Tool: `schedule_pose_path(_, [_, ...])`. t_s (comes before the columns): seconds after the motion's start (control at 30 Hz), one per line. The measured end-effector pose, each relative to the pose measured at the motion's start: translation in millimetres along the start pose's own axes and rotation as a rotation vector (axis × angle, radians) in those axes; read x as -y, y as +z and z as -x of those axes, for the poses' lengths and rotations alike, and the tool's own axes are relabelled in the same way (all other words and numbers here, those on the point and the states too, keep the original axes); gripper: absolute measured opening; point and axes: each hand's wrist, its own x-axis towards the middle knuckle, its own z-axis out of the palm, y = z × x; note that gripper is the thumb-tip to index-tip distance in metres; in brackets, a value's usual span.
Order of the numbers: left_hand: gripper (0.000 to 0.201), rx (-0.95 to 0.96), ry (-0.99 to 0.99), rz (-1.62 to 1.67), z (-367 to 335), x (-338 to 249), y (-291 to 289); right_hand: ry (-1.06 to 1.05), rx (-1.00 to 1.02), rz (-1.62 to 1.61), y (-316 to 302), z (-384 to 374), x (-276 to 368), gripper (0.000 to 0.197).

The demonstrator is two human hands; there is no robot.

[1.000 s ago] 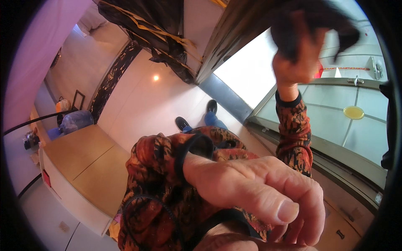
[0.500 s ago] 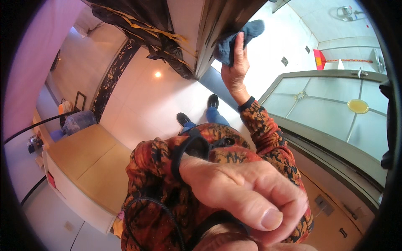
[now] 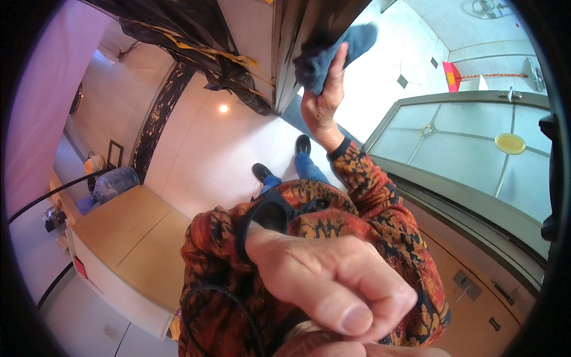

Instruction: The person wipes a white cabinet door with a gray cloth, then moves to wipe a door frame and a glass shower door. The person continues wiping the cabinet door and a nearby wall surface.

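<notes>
At one o'clock, cloth [image 3: 324, 62]: dark blue, bunched and raised in my right hand [image 3: 326, 98], its left end seemingly against the dark frame [image 3: 309, 24]; that edge is blurred, so I can't swear to how firmly it touches.
Right-hand grip: I pinch the cloth, one digit stretched along the near side; the rest of my fingers are hidden behind it.
Left hand [image 3: 333, 285], at five o'clock: loosely bent, thumb near the folded fingers, close in front of my chest. The fingertips are hidden; I can't tell whether they press together or hold anything.
Cloth work, done: the cloth is gripped and up at the frame, so I judge myself to be in the middle of things.
Cloth work, left: I haven't let go of the cloth. How much of the frame it has gone over, I can't tell; no clear line on the frame parts one stretch from another.
Three o'clock: the door [image 3: 470, 149] with pale glass panes, well apart from the cloth.
Eleven o'clock: black plastic sheeting [image 3: 208, 53], left of the frame.
Between eight and nine: the tan-topped cabinet [image 3: 134, 229], clear of both my hands.
</notes>
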Motion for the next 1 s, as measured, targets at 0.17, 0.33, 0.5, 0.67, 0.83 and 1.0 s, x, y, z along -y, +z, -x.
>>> schedule_pose_path(0.17, [0.044, -0.112, -0.142, -0.076, 0, -3, 1, 0.483, 0.104, 0.090, -14, 32, -14, 0.061])
schedule_pose_path(0.33, [0.049, -0.394, 0.395, 0.356, -39, 22, 46, 0.472, -0.036, -0.199, -20, 8, 12, 0.062])
schedule_pose_path(0.5, [0.056, -0.679, 0.745, 0.476, -47, 22, 70, 0.078, -0.008, 0.007, 0, 0, 7, 0.063])
schedule_pose_path(0.67, [0.058, -0.354, 0.328, -0.254, -7, 20, 37, 0.154, -0.023, 0.091, 8, 40, -35, 0.067])
schedule_pose_path(0.83, [0.056, -0.044, 0.055, -0.831, 11, -7, 5, 0.331, 0.038, 0.280, 2, 73, -60, 0.080])
schedule_pose_path(1.0, [0.032, -0.269, 0.302, -1.704, 38, -35, -14, 0.600, 0.102, 0.302, -2, 53, -38, 0.076])
